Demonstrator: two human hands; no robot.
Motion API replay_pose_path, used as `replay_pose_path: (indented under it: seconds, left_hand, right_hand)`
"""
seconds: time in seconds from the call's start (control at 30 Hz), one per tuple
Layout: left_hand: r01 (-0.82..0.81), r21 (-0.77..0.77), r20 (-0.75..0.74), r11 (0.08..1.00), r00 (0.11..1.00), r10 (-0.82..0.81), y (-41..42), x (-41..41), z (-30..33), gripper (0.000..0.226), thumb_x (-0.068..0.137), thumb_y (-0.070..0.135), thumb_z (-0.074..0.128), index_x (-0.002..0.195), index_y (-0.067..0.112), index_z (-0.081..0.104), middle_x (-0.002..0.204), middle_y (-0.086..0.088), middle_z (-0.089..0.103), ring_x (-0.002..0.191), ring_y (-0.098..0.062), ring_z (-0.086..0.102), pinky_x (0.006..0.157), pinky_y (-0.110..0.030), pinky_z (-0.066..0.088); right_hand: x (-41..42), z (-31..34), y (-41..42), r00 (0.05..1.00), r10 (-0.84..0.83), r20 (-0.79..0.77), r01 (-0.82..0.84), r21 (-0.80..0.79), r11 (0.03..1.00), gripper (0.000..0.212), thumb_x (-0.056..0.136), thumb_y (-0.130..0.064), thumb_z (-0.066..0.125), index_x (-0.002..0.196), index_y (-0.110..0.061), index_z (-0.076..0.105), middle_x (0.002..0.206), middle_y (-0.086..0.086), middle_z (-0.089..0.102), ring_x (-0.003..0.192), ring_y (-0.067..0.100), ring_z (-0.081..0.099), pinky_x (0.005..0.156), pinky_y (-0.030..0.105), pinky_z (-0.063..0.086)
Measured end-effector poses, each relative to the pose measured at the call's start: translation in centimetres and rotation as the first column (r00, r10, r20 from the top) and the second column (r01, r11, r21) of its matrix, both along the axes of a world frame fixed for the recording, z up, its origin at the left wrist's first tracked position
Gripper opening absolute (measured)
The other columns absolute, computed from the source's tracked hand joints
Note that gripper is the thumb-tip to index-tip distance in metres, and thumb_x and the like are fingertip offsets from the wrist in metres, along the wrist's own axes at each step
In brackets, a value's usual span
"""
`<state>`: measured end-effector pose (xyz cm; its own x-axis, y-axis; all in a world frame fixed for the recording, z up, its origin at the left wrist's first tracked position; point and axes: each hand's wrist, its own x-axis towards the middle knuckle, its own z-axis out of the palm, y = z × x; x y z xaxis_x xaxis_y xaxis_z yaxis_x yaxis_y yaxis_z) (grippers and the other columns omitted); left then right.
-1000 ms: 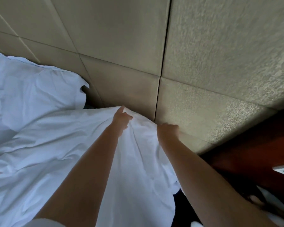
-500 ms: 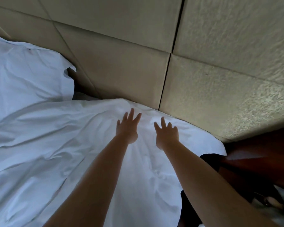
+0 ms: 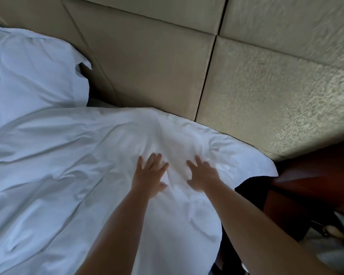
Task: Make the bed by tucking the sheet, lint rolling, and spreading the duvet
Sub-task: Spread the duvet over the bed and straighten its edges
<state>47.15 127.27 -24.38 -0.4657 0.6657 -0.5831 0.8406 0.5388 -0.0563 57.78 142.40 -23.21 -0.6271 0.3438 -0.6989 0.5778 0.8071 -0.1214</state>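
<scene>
A white duvet [image 3: 68, 175] covers the bed and reaches up to the padded headboard. Its top right corner lies rumpled near the bed's edge. My left hand [image 3: 150, 175] lies flat on the duvet with fingers spread, pressing the fabric near the top edge. My right hand [image 3: 202, 175] rests flat beside it, fingers straight and spread, a short gap between the two hands. A white pillow [image 3: 28, 72] leans against the headboard at the upper left, partly above the duvet's edge.
The beige padded headboard [image 3: 167, 66] fills the top of the view, with a textured wall panel [image 3: 276, 86] to its right. A dark red-brown wooden nightstand [image 3: 316, 175] stands at the bed's right side. Blurred items lie at the lower right.
Both hands let go of the duvet's top edge, which dropped onto the bed by the headboard. The hands opened and now lie flat on the fabric, lower than before.
</scene>
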Motion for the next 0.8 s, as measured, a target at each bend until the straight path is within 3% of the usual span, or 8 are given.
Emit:
replay_pose_path:
  seconds: [0.13,0.3,0.5,0.57,0.63,0.67,0.73,0.8]
  left_hand:
    - [-0.062,0.026,0.059,0.998,0.996,0.061,-5.0,3.3,0.5,0.073,0.094,0.057,0.040,0.153,0.033,0.004,0.159,-0.001,-0.017,0.146,-0.019,-0.016,0.115,-0.055,-0.003]
    - [-0.151,-0.045,0.094,0.987,0.983,0.155,-14.8,9.8,0.0,0.072,0.095,0.055,0.037,0.153,0.030,0.002,0.160,-0.003,-0.014,0.147,-0.022,-0.014,0.114,-0.056,0.000]
    - [-0.258,-0.048,0.101,0.965,0.960,0.262,-26.1,17.8,0.4,0.068,0.097,0.052,0.035,0.153,0.030,0.003,0.161,-0.001,-0.011,0.148,-0.019,-0.010,0.116,-0.052,0.002]
    - [-0.263,-0.009,0.075,0.965,0.962,0.263,-29.4,19.9,0.7,0.063,0.096,0.049,0.035,0.152,0.026,0.018,0.161,-0.005,0.002,0.148,-0.022,0.005,0.114,-0.055,0.011]
    - [-0.332,0.039,0.074,0.942,0.942,0.329,-32.6,22.4,1.6,0.059,0.090,0.049,0.034,0.140,0.021,0.048,0.153,-0.012,0.032,0.138,-0.030,0.037,0.105,-0.063,0.033]
    - [-0.358,0.062,0.088,0.932,0.932,0.352,-34.4,23.7,1.7,0.061,0.090,0.049,0.031,0.140,0.020,0.048,0.153,-0.012,0.033,0.138,-0.031,0.038,0.105,-0.063,0.032]
    - [-0.443,0.002,0.092,0.897,0.893,0.441,-37.8,26.7,1.3,0.070,0.090,0.057,0.011,0.152,0.025,0.019,0.161,-0.005,0.006,0.148,-0.024,0.008,0.115,-0.055,0.009]
    - [-0.575,-0.041,0.093,0.817,0.812,0.576,-40.6,29.4,1.5,0.073,0.087,0.060,0.000,0.153,0.030,0.003,0.161,0.001,-0.008,0.148,-0.019,-0.007,0.116,-0.050,0.001]
  right_hand:
    - [3.2,-0.2,-5.3,1.000,-0.006,0.007,0.006,-0.009,1.000,0.076,0.095,-0.033,0.049,0.152,-0.026,-0.001,0.160,0.002,-0.007,0.146,0.027,0.004,0.113,0.040,0.021]
    - [7.9,0.5,-12.8,0.999,-0.031,0.041,0.035,-0.116,0.993,0.072,0.096,-0.034,0.047,0.152,-0.026,0.003,0.157,0.002,0.014,0.139,0.027,0.029,0.107,0.040,0.033]
    - [14.8,0.6,-23.5,0.999,-0.020,-0.026,0.018,-0.081,0.997,0.077,0.097,-0.039,0.046,0.152,-0.026,-0.005,0.160,0.004,-0.001,0.144,0.027,0.013,0.113,0.039,0.024]
    - [16.3,1.0,-26.6,0.998,0.029,-0.051,-0.034,-0.101,0.994,0.074,0.097,-0.037,0.045,0.152,-0.029,-0.005,0.160,0.004,-0.003,0.144,0.028,0.014,0.111,0.039,0.026]
    - [18.0,1.5,-29.5,0.995,0.093,-0.037,-0.097,-0.139,0.985,0.072,0.098,-0.035,0.044,0.152,-0.030,-0.002,0.160,0.003,-0.004,0.142,0.028,0.020,0.108,0.040,0.031]
    - [19.0,1.8,-30.9,0.992,0.122,-0.028,-0.125,-0.160,0.979,0.070,0.098,-0.035,0.044,0.152,-0.031,0.000,0.160,0.002,-0.005,0.142,0.028,0.022,0.107,0.040,0.033]
    - [20.7,2.3,-33.4,0.983,0.182,-0.022,-0.182,-0.195,0.964,0.067,0.099,-0.036,0.041,0.152,-0.032,0.001,0.160,0.002,-0.007,0.141,0.027,0.024,0.105,0.039,0.036]
    - [22.1,2.6,-35.6,0.972,0.233,-0.033,-0.235,-0.210,0.949,0.064,0.100,-0.036,0.038,0.152,-0.032,0.001,0.160,0.002,-0.007,0.141,0.027,0.025,0.105,0.039,0.037]
